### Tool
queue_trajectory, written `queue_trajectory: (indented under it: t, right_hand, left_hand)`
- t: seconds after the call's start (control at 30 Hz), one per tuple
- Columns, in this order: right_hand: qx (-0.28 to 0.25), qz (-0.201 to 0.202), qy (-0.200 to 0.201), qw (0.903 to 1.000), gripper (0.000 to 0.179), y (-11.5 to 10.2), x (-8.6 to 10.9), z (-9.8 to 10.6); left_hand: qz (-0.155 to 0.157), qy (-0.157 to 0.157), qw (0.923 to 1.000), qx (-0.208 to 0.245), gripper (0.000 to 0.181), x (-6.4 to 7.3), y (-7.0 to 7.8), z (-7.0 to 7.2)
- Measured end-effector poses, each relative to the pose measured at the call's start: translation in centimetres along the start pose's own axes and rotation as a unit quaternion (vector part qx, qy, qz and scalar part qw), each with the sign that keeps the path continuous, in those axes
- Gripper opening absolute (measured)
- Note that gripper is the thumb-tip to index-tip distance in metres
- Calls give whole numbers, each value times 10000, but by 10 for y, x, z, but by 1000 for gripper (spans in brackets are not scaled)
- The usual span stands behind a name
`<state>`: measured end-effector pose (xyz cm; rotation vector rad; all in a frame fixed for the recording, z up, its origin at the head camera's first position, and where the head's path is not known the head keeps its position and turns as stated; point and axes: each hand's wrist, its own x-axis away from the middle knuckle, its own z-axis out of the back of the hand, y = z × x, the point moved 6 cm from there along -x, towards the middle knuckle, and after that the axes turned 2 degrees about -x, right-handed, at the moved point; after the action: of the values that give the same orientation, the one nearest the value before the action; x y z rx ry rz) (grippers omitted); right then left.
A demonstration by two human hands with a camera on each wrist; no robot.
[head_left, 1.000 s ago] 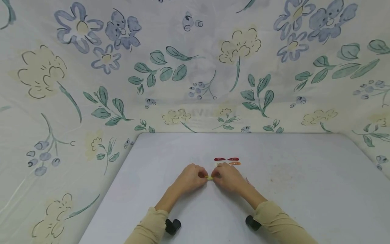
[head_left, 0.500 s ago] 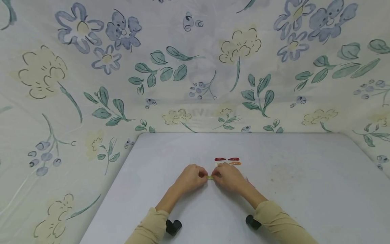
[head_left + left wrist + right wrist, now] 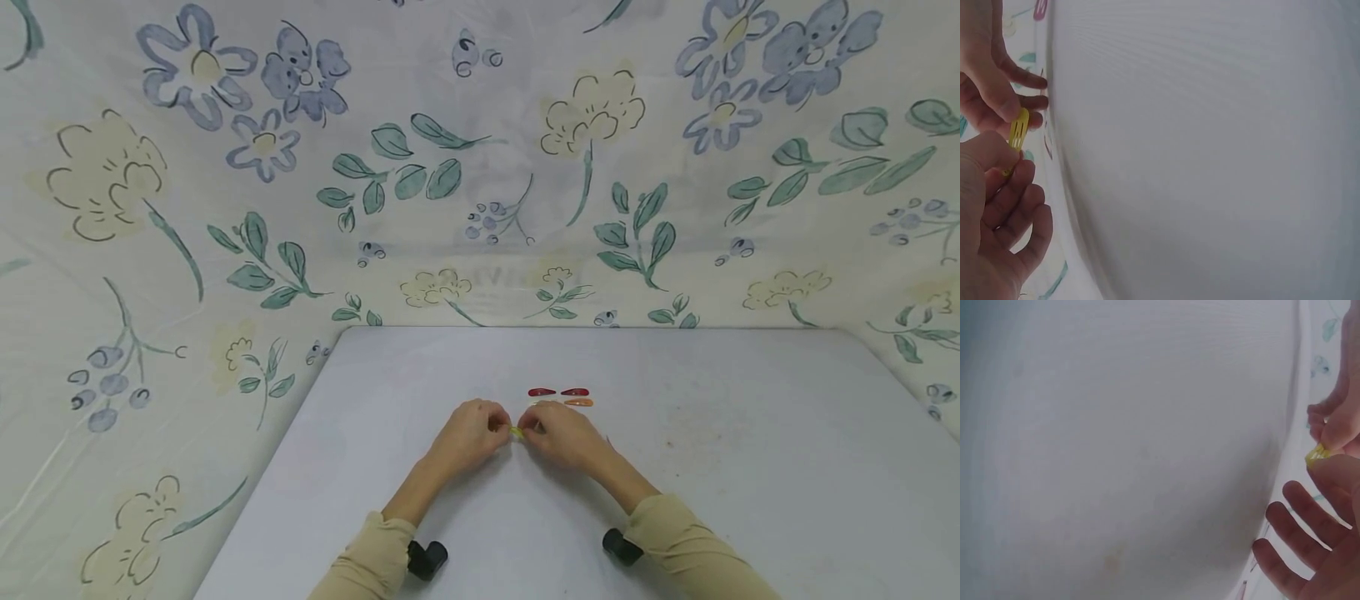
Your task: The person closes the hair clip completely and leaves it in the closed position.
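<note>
A yellow snap hair clip (image 3: 517, 432) spans the small gap between both hands over the table. My left hand (image 3: 472, 437) pinches one end between thumb and forefinger, its other fingers loosely curled. At the other end, my right hand (image 3: 564, 437) pinches the clip with thumb and fingertip, its remaining fingers spread in the right wrist view. Slots along the clip (image 3: 1019, 130) show in the left wrist view; its ends are covered by fingertips. Just beyond the right hand lie a red clip (image 3: 542, 392), a second red clip (image 3: 575, 392) and an orange clip (image 3: 579, 402).
A pale clip (image 3: 534, 404) is mostly hidden behind the right hand. Black wrist devices hang under the left sleeve (image 3: 367, 554) and right sleeve (image 3: 693, 542). The white table (image 3: 750, 467) ends at a flower-patterned sheet (image 3: 495, 167) behind and at the sides.
The yellow clip has tilted between the fingertips, and the left hand has risen slightly. Both hands stay in nearly the same place; the clips on the table have not moved.
</note>
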<state>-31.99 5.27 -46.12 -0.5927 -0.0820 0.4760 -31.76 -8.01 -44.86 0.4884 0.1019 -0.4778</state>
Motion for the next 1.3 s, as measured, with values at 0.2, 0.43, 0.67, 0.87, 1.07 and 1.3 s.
queue_trajectory:
  t: [0.2, 0.43, 0.67, 0.87, 1.07, 1.3]
  right_hand:
    - [-182, -6, 91, 9998, 11, -1, 1, 3]
    - [-132, 106, 495, 9986, 10, -1, 5, 10]
    - [-325, 194, 992, 9943, 11, 2, 11, 18]
    - [-482, 298, 1448, 9878, 11, 3, 17, 27]
    - [-778, 489, 1840, 9786, 9, 4, 23, 38]
    - [-1067, 501, 1991, 9729, 10, 5, 31, 43]
  left_hand:
    - [-63, 206, 9998, -7, 5, 0, 3, 4]
    - [-208, 490, 9985, 95, 5, 0, 7, 7]
    - [-189, 618, 9972, 388, 4, 0, 10, 11]
    - [-317, 699, 9944, 725, 6, -1, 15, 14]
    - [-563, 727, 9914, 929, 7, -2, 24, 17]
    - [-654, 701, 9915, 876, 12, -2, 30, 17]
